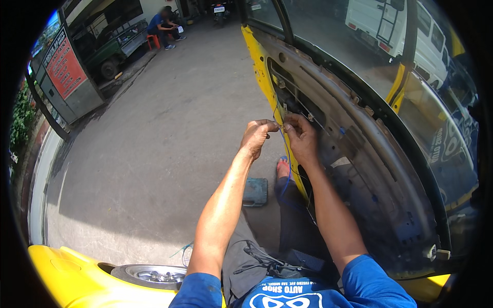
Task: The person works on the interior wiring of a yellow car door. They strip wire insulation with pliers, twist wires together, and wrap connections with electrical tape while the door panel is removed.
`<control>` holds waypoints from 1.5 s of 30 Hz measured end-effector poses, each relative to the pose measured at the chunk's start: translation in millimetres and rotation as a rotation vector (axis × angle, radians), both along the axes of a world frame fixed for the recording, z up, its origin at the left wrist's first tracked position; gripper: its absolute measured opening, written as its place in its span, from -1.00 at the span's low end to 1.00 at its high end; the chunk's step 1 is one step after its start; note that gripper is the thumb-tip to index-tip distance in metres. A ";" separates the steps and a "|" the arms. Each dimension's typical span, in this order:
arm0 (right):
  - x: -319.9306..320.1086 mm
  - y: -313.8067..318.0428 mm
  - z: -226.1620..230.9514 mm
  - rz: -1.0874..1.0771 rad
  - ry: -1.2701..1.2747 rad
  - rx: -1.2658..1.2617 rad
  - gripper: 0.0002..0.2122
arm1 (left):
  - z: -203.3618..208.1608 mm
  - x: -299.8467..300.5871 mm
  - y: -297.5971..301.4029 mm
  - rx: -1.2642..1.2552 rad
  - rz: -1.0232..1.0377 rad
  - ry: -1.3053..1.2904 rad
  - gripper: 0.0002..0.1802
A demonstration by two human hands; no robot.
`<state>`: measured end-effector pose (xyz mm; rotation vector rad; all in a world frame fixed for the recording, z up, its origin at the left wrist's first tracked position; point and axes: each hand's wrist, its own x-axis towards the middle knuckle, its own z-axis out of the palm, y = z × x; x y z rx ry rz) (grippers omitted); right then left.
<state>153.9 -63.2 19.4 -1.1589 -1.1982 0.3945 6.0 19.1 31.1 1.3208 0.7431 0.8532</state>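
My blue shirt (287, 295) sits nearest. Both forearms stretch far, and my left hand (256, 137) and right hand (302, 136) nearly meet, fingertips pinched on a thin blue wire (288, 152) beside the door's yellow edge (264, 77). The door (377, 174) walls off my right; bare concrete (154, 123) opens left, with a teal case (256, 192) below my hands.

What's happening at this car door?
Someone in a blue T-shirt has the left hand and right hand together at the yellow edge of an open car door, fingertips pinching a blue wire that trails below. The door's inner metal is exposed. A teal case lies on the ground.
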 end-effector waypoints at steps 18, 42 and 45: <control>-19.0 -18.8 10.1 -0.376 -0.577 0.135 -0.86 | 0.9 8.0 -7.2 -0.038 0.091 -0.040 -0.64; -2.2 -14.0 12.5 -0.314 -0.555 0.130 -0.88 | 69.4 -8.7 18.8 0.834 -0.291 0.561 -0.73; -2.4 -12.6 11.6 -0.290 -0.550 0.121 -0.89 | 67.0 -8.6 20.3 0.866 -0.284 0.569 -0.74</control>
